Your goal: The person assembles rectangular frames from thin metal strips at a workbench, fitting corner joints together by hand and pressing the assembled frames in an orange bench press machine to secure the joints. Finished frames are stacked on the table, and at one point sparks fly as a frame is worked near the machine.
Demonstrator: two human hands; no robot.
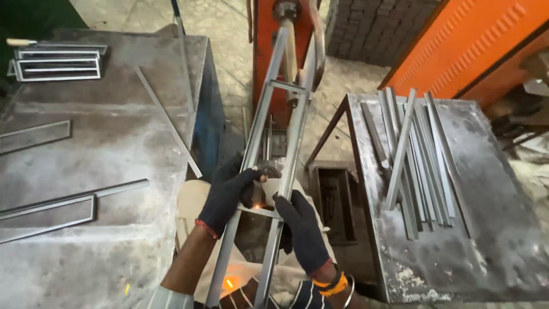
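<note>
A long, narrow metal frame (274, 114) made of two parallel steel bars with cross pieces runs from near my body up toward an orange machine. My left hand (231, 191), in a dark knit glove, grips the frame's left bar and a short cross piece at mid length. My right hand (300, 229), also gloved, with orange bangles at the wrist, holds the right bar just below. A small orange glow shows on the metal between both hands, and another lower by my lap.
A grey metal workbench (108, 171) on the left carries bent bars, a thin rod and a rectangular frame (57, 63). A table on the right (497, 229) holds several loose steel strips (417, 154). Orange machinery (474, 40) stands behind; a dark box sits on the floor between.
</note>
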